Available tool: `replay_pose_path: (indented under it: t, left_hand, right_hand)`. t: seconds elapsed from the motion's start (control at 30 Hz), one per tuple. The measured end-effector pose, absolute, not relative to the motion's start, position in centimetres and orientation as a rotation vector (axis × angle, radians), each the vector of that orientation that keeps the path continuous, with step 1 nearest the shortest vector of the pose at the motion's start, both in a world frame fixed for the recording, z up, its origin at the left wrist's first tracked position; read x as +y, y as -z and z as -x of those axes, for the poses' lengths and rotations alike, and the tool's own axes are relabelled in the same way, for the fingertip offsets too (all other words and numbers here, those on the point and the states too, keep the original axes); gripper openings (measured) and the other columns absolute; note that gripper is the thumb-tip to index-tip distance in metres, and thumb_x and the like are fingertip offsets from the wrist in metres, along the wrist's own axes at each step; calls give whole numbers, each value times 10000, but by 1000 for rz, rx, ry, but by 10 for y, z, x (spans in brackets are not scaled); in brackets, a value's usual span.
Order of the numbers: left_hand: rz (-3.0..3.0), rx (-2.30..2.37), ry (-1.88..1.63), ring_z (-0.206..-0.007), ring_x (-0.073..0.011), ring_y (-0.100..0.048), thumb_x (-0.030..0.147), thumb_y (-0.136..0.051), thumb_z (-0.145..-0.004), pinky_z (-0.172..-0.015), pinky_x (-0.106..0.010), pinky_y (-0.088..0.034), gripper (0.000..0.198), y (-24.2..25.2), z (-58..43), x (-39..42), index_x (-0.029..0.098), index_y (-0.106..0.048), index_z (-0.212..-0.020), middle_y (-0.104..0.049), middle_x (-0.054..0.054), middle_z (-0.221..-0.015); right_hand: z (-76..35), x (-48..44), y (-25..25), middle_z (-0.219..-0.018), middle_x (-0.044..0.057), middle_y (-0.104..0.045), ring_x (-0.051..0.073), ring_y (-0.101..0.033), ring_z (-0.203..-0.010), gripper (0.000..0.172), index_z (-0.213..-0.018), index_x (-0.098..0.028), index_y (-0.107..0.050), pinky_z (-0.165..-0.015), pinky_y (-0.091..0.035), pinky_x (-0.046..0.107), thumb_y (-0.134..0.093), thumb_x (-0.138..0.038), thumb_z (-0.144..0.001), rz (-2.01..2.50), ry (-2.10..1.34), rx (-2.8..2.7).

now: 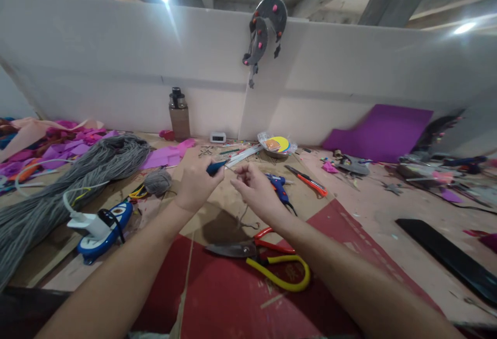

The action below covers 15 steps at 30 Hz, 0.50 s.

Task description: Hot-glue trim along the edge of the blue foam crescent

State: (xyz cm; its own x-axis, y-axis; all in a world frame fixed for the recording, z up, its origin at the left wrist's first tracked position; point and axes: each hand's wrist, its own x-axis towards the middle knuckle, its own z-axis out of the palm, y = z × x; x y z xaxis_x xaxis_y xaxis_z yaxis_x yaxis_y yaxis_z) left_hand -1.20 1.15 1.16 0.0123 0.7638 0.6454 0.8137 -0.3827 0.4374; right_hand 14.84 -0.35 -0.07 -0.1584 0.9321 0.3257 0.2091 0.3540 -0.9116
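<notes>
My left hand [196, 183] is closed around a small dark blue tool with a pointed tip [216, 166]; its exact kind I cannot make out. The tip points right, toward my right hand [253, 188]. There the thumb and fingers are curled together in a pinch, and whatever they hold is too small to name. The two hands are close but apart, raised over the cardboard. Below them lie scissors [233, 249] with one red and one yellow handle. A blue glue gun [278, 188] rests just behind my right hand.
An orange utility knife [312, 185] lies to the right. At left are a blue power strip [91, 246], a grey yarn ball [158, 181] and a large yarn bundle [97, 173]. A bottle [179, 121] and a bowl [276, 152] stand near the white partition. A black case [446, 256] is at far right.
</notes>
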Motion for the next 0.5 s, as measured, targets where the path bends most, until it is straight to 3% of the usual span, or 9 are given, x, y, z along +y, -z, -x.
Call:
replay_pose_path:
  t: [0.1,0.17,0.33,0.5]
  left_hand:
    - [2331,-1958,1481,-542,-161,-579,340,-604,-732,-553,-260,-431,161,-18,10,11,181,-594,-756,-606,-1,-583]
    - [2519,-2097,1637,-465,-145,-557,349,-621,-716,-469,-245,-428,186,-19,9,12,178,-580,-775,-581,20,-534]
    - [2807,-2219,1825,-419,-105,-523,317,-685,-659,-416,-226,-447,223,-9,6,18,173,-556,-771,-589,15,-566]
    - [3021,-2228,1796,-455,-101,-541,287,-693,-661,-449,-222,-459,238,-2,3,18,167,-571,-826,-609,3,-614]
  right_hand:
    - [-158,3,-3,-793,12,-512,138,-500,-731,25,-866,-187,-543,-687,-435,282,-533,-198,-848,989,-330,-1807]
    - [-162,6,-7,-823,41,-523,152,-509,-776,85,-831,-180,-578,-722,-430,289,-506,-180,-877,926,-95,-1895]
    - [-167,11,-9,-807,54,-538,155,-513,-748,174,-821,-183,-611,-677,-423,276,-479,-242,-918,900,89,-1983]
    - [-173,12,-9,-814,56,-550,153,-516,-751,235,-779,-179,-589,-676,-410,270,-436,-261,-938,978,152,-2007]
